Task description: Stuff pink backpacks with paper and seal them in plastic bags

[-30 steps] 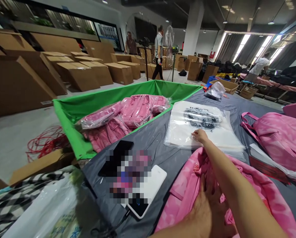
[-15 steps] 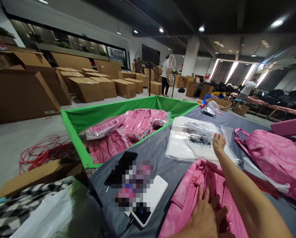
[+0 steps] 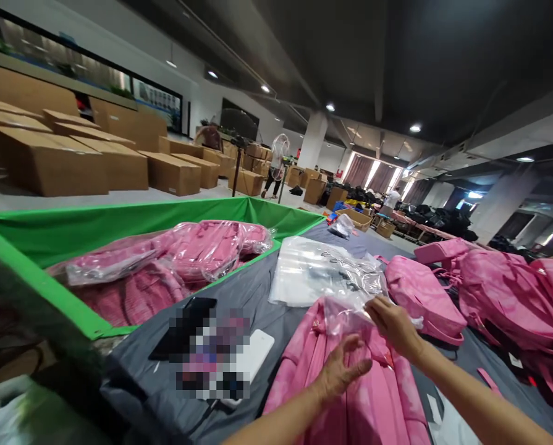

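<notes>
A pink backpack (image 3: 299, 377) lies on the grey cloth in front of me. My right hand (image 3: 394, 324) pinches the edge of a clear plastic bag (image 3: 343, 315), which reaches over the top of the backpack. Just above the backpack is my left hand (image 3: 341, 371), thumb and fingers apart, close to the bag's near edge; whether it touches the plastic I cannot tell. Behind the backpack lies a stack of clear plastic bags (image 3: 299, 272) with dark print.
On the left, a green-walled bin (image 3: 285, 225) holds pink backpacks in plastic (image 3: 206, 250). More pink backpacks (image 3: 503, 290) lie to the right. A white phone-like object (image 3: 260, 349) and a dark one (image 3: 202, 306) lie left of the backpack. Cardboard boxes (image 3: 174, 173) stand beyond.
My right hand has come nearer, drawing a clear bag from the stack toward the backpack. My left hand has lifted out of the backpack's opening. The view has turned right.
</notes>
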Tool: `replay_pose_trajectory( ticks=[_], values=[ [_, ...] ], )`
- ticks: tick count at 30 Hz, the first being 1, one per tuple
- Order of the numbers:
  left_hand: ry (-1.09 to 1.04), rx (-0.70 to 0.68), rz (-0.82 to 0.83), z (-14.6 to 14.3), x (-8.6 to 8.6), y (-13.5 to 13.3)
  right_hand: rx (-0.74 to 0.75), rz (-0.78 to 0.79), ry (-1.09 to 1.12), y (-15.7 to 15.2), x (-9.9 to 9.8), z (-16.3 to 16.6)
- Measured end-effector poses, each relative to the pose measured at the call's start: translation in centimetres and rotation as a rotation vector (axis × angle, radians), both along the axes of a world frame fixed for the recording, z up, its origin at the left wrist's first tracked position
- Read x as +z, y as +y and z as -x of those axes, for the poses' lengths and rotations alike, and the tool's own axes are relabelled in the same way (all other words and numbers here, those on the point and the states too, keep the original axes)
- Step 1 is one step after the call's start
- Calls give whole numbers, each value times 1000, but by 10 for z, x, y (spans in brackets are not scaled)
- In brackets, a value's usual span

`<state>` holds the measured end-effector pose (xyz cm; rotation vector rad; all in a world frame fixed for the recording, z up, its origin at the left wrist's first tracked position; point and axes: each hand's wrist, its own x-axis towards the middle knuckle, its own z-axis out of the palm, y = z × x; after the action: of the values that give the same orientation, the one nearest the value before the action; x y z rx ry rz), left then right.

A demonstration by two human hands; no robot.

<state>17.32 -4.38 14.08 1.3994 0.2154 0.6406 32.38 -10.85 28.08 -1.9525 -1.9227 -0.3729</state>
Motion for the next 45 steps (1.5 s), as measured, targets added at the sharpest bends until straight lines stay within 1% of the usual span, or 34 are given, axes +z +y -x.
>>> replay_pose_trajectory(
  ticks=[1,2,3,5,7,9,10,12,13,14,15,16,18,19,20,22,24,25,26,27,28,30,32,33,35,36,37,39,40,41,42,43,44,45],
  values=[
    [-34,-10,155,8,9,-9,7,14,18,-9,-11,17],
    [-53,7,278,17,17,-18,15,24,38,-16,-22,32],
    [-59,55,361,25,23,-26,21,37,60,-21,-33,45],
    [-50,199,437,40,27,-42,23,66,115,-29,-52,66],
    [-47,313,450,53,21,-52,-3,103,181,-31,-67,80],
    [-17,360,446,64,8,-55,-81,126,298,-29,-75,86],
    [33,350,443,70,0,-54,-125,129,369,-26,-76,85],
    [191,262,382,85,-13,-48,-211,101,501,-17,-73,80],
    [278,230,296,94,-17,-44,-239,76,550,-12,-69,76],
    [342,250,166,103,-18,-41,-253,53,584,-7,-65,72],
    [370,334,0,111,-16,-38,-253,37,608,-3,-62,70],
    [361,475,-186,119,-12,-36,-245,29,631,1,-59,69],
    [291,803,-559,129,1,-37,-203,44,664,5,-56,78],
    [264,919,-723,131,9,-37,-169,57,664,5,-56,86],
    [258,989,-867,132,16,-38,-122,66,646,3,-57,96],
    [288,1046,-1086,132,26,-34,-5,79,560,-5,-58,118],
    [314,1084,-1190,134,27,-23,117,112,417,-18,-58,135],
    [321,1102,-1208,137,24,-15,149,135,323,-25,-58,140],
    [319,1119,-1214,141,20,-8,148,161,220,-32,-57,143],
    [303,1129,-1210,146,15,-1,108,182,113,-38,-56,142],
    [272,1135,-1200,150,10,4,30,193,18,-44,-54,139],
    [170,1121,-1182,154,1,3,-186,171,-59,-51,-47,128],
    [62,1065,-1175,152,-7,-11,-368,119,-22,-54,-39,113],
    [27,1023,-1171,149,-10,-21,-425,86,25,-54,-34,106],
    [-1,925,-1141,141,-15,-44,-475,36,148,-56,-28,96],
    [4,877,-1117,139,-17,-53,-469,26,222,-59,-27,94],
    [16,834,-1098,138,-19,-59,-432,15,315,-64,-28,94],
    [26,782,-1084,143,-20,-61,-290,-47,455,-79,-38,100],
    [27,787,-1076,148,-19,-58,-221,-99,448,-89,-46,104],
    [29,811,-1055,155,-16,-54,-176,-157,396,-100,-56,107],
    [30,844,-1024,162,-12,-50,-164,-205,300,-110,-66,107],
    [28,869,-1000,169,-8,-47,-192,-232,179,-120,-75,104],
    [22,876,-993,174,-4,-47,-246,-246,80,-129,-83,98],
    [10,864,-1011,178,-1,-50,-314,-263,38,-137,-88,89]
  ],
)
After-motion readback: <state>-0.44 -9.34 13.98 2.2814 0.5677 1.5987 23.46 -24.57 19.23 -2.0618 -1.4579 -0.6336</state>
